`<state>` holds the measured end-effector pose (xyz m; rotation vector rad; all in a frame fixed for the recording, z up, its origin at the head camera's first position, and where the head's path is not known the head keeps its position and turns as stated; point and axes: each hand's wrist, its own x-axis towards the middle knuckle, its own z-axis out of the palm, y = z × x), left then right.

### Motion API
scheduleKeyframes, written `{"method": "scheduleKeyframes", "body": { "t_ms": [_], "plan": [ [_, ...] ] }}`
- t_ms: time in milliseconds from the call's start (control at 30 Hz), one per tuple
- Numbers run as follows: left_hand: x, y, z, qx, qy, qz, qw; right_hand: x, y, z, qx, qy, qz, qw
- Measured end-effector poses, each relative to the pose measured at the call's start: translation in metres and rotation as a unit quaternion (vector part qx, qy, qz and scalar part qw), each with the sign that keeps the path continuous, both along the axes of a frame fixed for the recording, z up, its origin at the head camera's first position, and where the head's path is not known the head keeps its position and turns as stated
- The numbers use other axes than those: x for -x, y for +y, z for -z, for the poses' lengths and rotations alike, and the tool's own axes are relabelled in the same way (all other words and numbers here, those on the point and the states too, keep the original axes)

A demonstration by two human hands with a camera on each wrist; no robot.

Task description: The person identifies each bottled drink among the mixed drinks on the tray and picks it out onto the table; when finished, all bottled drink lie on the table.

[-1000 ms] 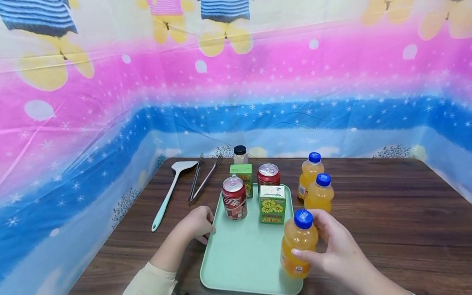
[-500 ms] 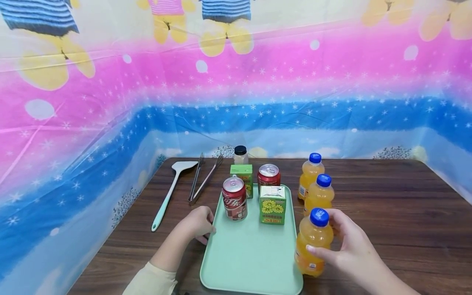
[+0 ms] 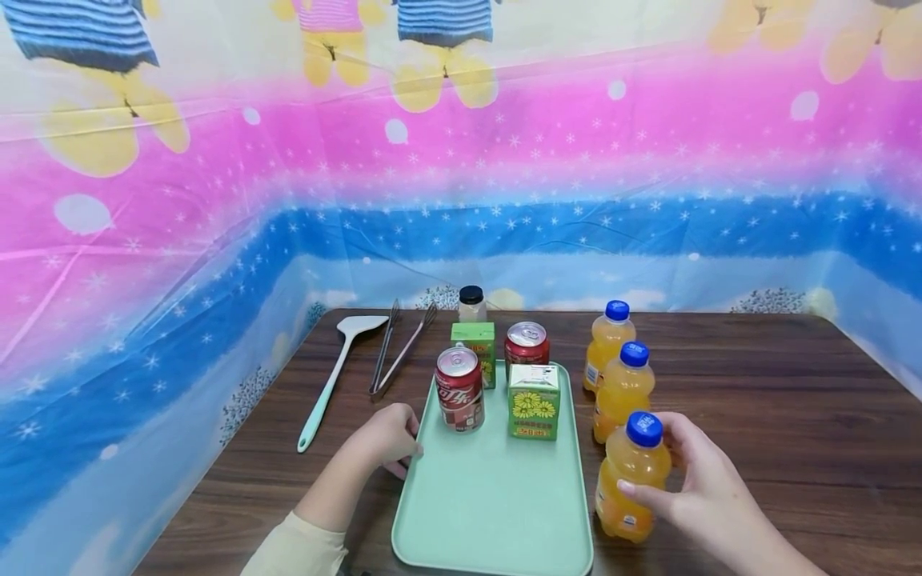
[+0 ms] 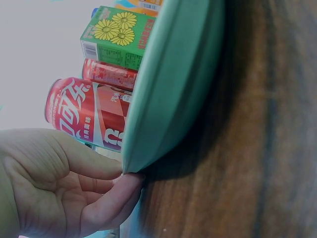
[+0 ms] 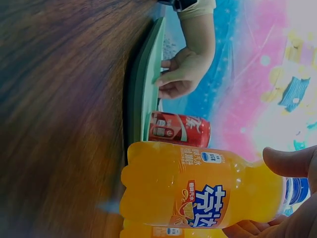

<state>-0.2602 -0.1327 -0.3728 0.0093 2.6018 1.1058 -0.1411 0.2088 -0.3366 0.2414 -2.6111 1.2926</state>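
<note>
My left hand point(image 3: 389, 436) pinches the left rim of a pale green tray point(image 3: 490, 512) between thumb and fingers; the left wrist view shows the thumb on top and fingers beneath. My right hand point(image 3: 709, 480) grips an orange soda bottle point(image 3: 628, 496) with a blue cap, upright beside the tray's right edge. Whether its base touches the table I cannot tell. Toward the tray's far end stand a red cola can point(image 3: 459, 392) and a green drink carton point(image 3: 533, 404). Behind them are a second can point(image 3: 527, 340) and a second carton point(image 3: 474, 336), partly hidden.
Two more orange soda bottles, a nearer one point(image 3: 625, 392) and a farther one point(image 3: 610, 340), stand in line right of the tray. A black-lidded jar point(image 3: 471, 304) is at the back. A spatula point(image 3: 334, 380) and metal tongs point(image 3: 396, 352) lie on the wooden table point(image 3: 778, 400) at left.
My right hand has carried the orange soda bottle rightward, from over the tray's near right corner to beside the tray. The left hand keeps its hold on the rim.
</note>
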Motion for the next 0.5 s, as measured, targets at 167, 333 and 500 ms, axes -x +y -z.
{"method": "scheduleKeyframes", "body": {
  "t_ms": [167, 333, 500],
  "plan": [
    [0.0003, -0.0002, 0.0015, 0.001, 0.0, 0.001, 1.0, 0.0007, 0.0032, 0.0019, -0.003, -0.015, 0.008, 0.9998],
    [0.0012, -0.0006, 0.0015, 0.001, -0.002, 0.001, 1.0, 0.0017, 0.0055, 0.0027, -0.007, -0.026, 0.012, 0.9996],
    [0.003, -0.001, 0.0022, 0.003, -0.006, -0.001, 1.0, 0.0031, 0.0067, 0.0033, -0.013, -0.022, 0.014, 0.9996]
  ]
}}
